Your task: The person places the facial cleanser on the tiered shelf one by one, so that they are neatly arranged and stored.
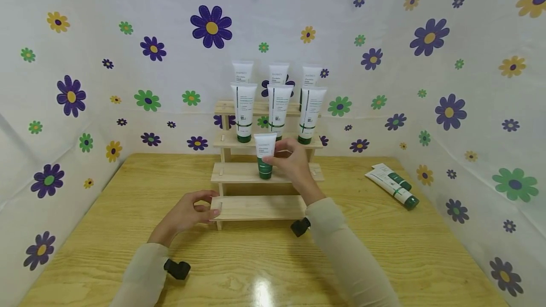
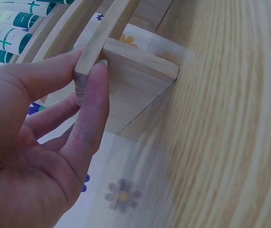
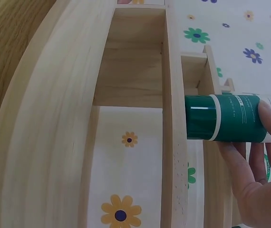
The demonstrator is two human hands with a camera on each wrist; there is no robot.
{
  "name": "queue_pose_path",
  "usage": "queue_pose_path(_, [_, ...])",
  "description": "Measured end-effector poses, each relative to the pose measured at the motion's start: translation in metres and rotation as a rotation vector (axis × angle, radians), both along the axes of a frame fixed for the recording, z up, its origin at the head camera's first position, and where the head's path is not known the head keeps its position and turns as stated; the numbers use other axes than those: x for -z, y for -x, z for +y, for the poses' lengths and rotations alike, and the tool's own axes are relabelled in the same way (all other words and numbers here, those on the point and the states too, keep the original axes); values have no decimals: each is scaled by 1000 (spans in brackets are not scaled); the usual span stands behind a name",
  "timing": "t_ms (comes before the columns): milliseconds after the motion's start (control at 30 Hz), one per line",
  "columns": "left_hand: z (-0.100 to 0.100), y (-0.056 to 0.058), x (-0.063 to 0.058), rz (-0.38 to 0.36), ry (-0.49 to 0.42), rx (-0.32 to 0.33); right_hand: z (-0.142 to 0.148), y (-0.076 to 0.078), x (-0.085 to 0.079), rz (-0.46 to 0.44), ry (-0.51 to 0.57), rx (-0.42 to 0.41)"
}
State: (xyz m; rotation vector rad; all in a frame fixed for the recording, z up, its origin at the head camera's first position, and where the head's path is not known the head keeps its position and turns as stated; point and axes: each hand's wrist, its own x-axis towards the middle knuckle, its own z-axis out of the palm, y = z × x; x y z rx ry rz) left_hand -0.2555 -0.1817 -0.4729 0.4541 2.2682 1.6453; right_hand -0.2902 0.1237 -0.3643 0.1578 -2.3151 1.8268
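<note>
A stepped wooden display rack (image 1: pixel 256 208) stands on the table. My right hand (image 1: pixel 294 160) pinches a white-and-green squeeze tube (image 1: pixel 265 155) between thumb and fingers, cap down, at the second step from the bottom. In the right wrist view the tube's green cap (image 3: pixel 201 117) is at that step's board; I cannot tell whether it bears its weight. My left hand (image 1: pixel 189 212) grips the left end of the lowest board, thumb and fingers on either side of the wood (image 2: pixel 90 59). On the two upper steps, several similar tubes (image 1: pixel 245 112) stand upright on their caps.
Two more tubes (image 1: pixel 390 186) lie side by side on the table at the right. White flower-printed cloth (image 1: pixel 264 13) hangs behind and at both sides of the wooden table (image 1: pixel 141 184). A small black camera (image 1: pixel 177 269) is worn on each wrist.
</note>
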Motion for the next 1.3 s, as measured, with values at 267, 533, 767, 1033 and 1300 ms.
queue_pose_path(267, [0,0,1,-1,-5,4,-3,1,2,6,12,9])
queue_pose_path(533, [-1,2,4,-6,-2,3,-3,2,5,16,26,-14])
queue_pose_path(767, [0,1,2,4,-5,19,-4,2,6,18,19,-20])
queue_pose_path(1033, [1,0,-1,-7,-17,18,-5,-1,5,-1,-3,-35])
queue_pose_path(1300, [1,0,-1,-14,-17,11,-3,-2,5,6,-11,-62])
